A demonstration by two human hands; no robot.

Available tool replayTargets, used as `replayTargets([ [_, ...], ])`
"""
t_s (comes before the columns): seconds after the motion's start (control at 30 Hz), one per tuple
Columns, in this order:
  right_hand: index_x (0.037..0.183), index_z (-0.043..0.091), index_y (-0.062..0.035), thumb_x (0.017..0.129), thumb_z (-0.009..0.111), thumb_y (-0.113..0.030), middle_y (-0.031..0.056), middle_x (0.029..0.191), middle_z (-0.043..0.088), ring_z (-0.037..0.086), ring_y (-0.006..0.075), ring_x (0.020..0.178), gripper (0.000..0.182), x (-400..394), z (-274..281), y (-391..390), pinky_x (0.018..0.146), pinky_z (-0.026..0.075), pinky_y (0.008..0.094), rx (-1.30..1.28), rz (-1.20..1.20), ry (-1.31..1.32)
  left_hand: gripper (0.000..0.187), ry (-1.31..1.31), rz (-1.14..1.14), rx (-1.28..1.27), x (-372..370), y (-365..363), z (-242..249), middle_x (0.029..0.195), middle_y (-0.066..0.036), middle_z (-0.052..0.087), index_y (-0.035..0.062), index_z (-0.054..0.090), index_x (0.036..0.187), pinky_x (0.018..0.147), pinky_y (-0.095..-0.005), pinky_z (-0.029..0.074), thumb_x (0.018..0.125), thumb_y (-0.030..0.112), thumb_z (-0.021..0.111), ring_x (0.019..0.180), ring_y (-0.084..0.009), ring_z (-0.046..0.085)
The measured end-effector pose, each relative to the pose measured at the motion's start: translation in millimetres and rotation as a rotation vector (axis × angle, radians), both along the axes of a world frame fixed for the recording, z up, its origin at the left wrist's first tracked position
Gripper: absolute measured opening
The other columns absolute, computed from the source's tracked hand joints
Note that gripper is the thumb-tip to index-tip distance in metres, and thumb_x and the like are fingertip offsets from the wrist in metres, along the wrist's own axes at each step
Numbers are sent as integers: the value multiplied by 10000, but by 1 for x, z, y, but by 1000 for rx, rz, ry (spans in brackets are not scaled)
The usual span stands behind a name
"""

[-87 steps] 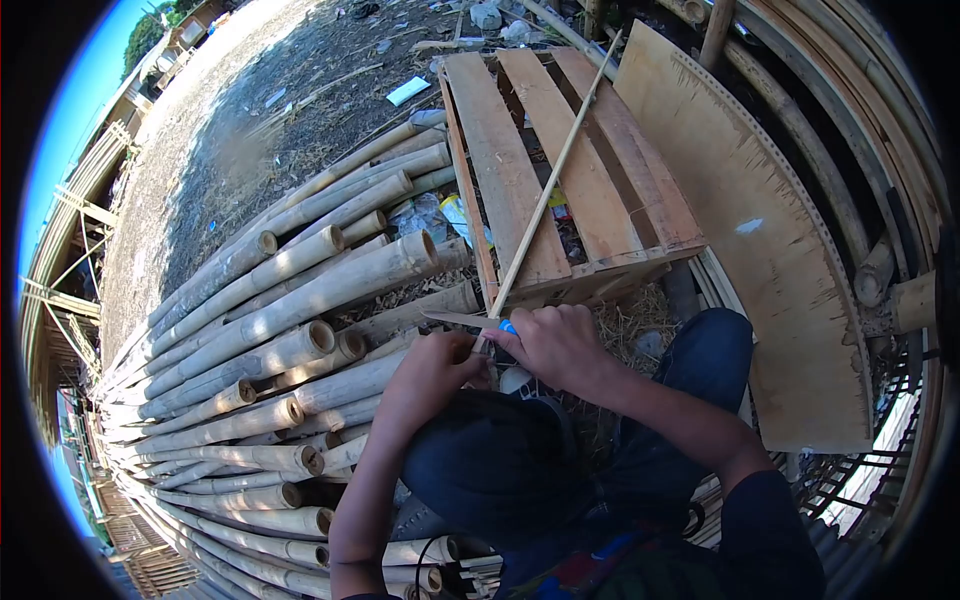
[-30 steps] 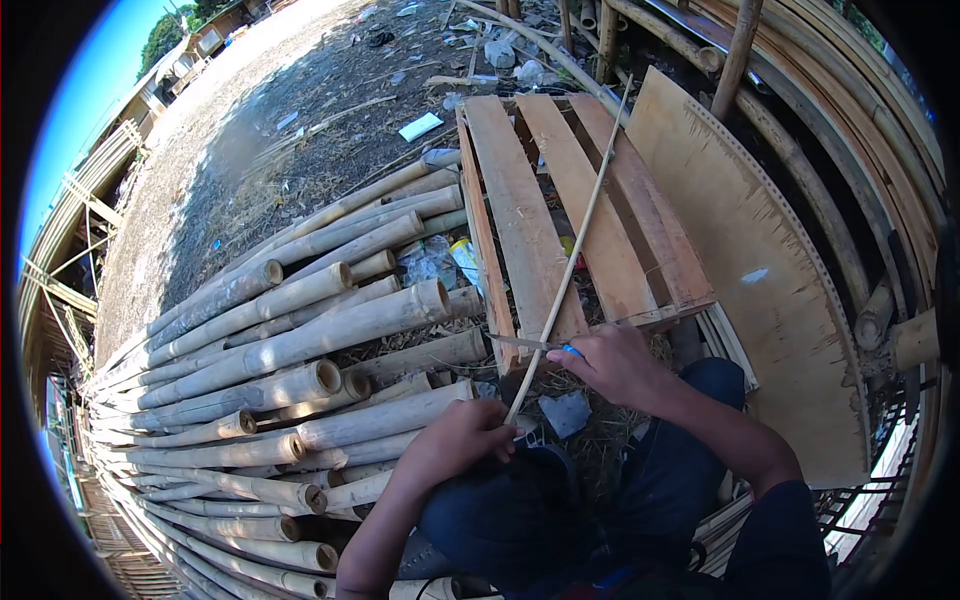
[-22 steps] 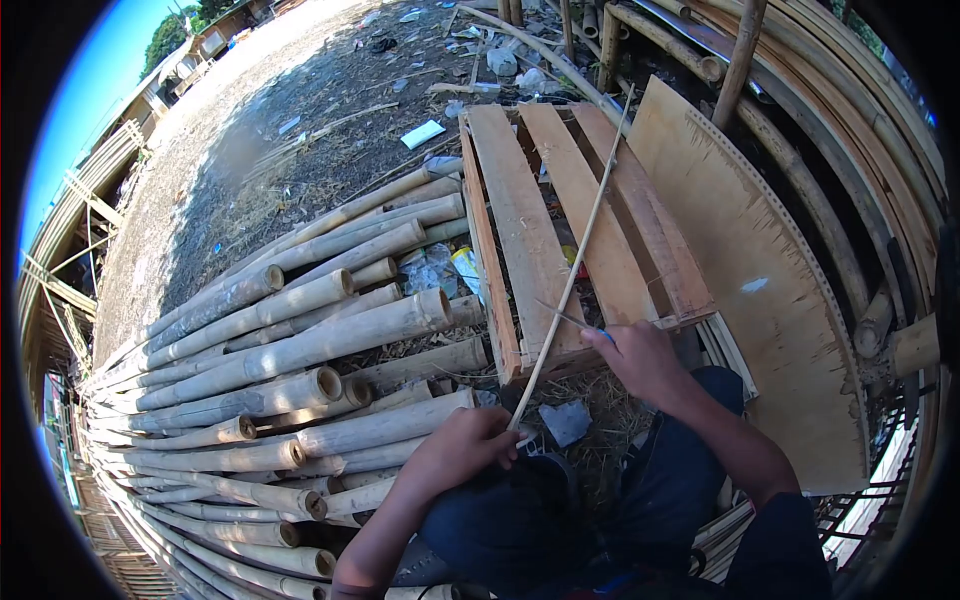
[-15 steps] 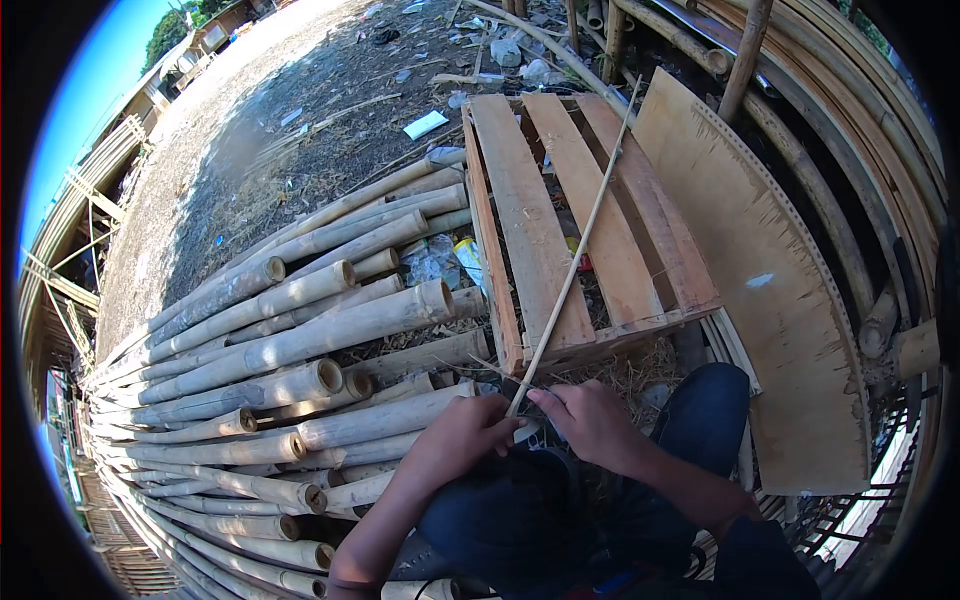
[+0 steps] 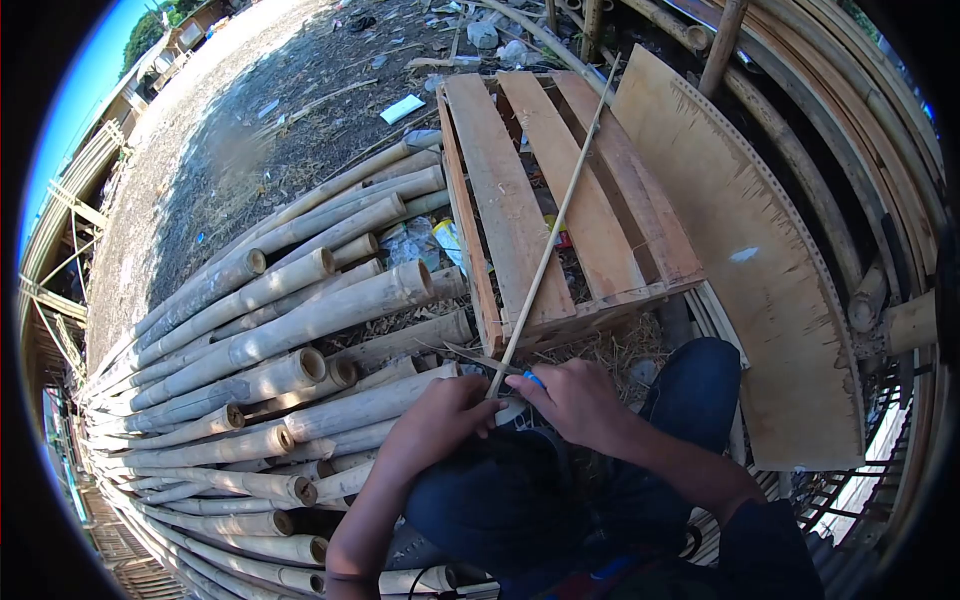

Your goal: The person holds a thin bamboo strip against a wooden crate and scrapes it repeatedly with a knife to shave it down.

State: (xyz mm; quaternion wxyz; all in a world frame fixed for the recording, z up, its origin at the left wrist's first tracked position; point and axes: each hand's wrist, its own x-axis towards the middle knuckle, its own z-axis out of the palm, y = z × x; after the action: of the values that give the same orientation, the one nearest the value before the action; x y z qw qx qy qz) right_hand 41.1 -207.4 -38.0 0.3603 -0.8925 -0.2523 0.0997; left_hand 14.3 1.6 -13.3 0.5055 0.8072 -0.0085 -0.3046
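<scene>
A long thin bamboo strip (image 5: 556, 228) slants over a wooden slatted crate (image 5: 510, 200), its lower end between my hands. My left hand (image 5: 447, 412) is closed around that lower end, above my knee. My right hand (image 5: 578, 400) is wrapped around a small tool with a blue handle (image 5: 533, 379). A thin blade-like piece (image 5: 478, 357) points left from the tool across the strip, near the crate's lower corner. Most of the tool is hidden by my fingers.
Bamboo poles (image 5: 330, 300) lie stacked at the left, cut ends facing the crate. A curved plywood sheet (image 5: 740, 260) leans at the right, beside more long poles (image 5: 800, 160). Litter, including a white piece (image 5: 402, 109), lies on the ground behind.
The whole view has shifted, so the crate and poles appear further left and slightly higher. More of the blue handle shows at my right hand. Both hands keep their hold.
</scene>
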Motion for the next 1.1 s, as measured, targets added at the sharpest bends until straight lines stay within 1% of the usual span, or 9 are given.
replayTargets([
  [0.07,678,596,-20,989,512,-412,190,567,579,617,388,560,507,0,0,6,556,485,479,-13,3,-10,229,-28,4,24,1,0,2,697,-140,666,-57,610,897,658,-343,518,923,170,597,651,-216,678],
  [0.13,676,592,-27,985,518,-416,185,562,578,620,384,559,503,2,-2,10,555,485,477,-20,13,-15,253,-30,7,93,0,1,7,754,-97,671,-71,637,992,668,-294,505,931,173,607,670,-141,642],
  [0.27,676,596,-42,975,528,-436,171,562,588,627,363,551,499,13,-16,14,545,485,477,-58,-32,-230,274,-70,-2,152,4,2,15,761,-112,674,-77,632,996,666,-299,504,930,188,609,671,-148,647],
  [0.37,680,603,-40,976,526,-438,172,565,591,618,372,534,501,39,-15,-3,532,480,482,-168,-222,-230,254,-36,-37,235,-2,3,14,761,-103,675,-71,634,981,661,-289,503,933,177,605,680,-139,652],
  [0.47,698,641,-55,984,504,-448,153,545,608,649,347,536,505,49,-16,-21,508,508,457,-225,-329,-266,255,-31,-8,87,-7,4,1,686,-140,662,-36,593,824,649,-357,503,923,199,593,647,-224,674],
  [0.63,679,642,-58,988,492,-457,158,541,606,646,337,523,527,1,-8,7,503,509,447,-83,-26,-156,250,-24,-13,30,-4,1,1,667,-133,658,-28,606,837,666,-366,507,918,208,588,644,-231,670],
  [0.73,657,608,-47,977,511,-467,163,541,584,622,346,521,537,14,-6,9,526,489,465,-119,9,-188,253,-68,-31,161,-6,2,10,683,-133,664,-29,606,843,673,-360,510,917,213,586,647,-229,672],
  [0.9,681,637,-46,978,503,-473,151,541,590,624,334,520,537,38,-3,6,528,493,457,-194,22,-308,255,-75,-17,111,-5,6,4,683,-129,661,-30,611,843,673,-355,506,916,213,589,647,-221,669],
  [1.1,697,670,-32,979,491,-486,166,556,613,657,330,556,564,99,-12,-36,528,519,425,-320,-265,-327,218,46,-4,-19,-7,8,2,728,-83,668,-38,622,886,672,-290,501,928,175,608,672,-143,650],
])
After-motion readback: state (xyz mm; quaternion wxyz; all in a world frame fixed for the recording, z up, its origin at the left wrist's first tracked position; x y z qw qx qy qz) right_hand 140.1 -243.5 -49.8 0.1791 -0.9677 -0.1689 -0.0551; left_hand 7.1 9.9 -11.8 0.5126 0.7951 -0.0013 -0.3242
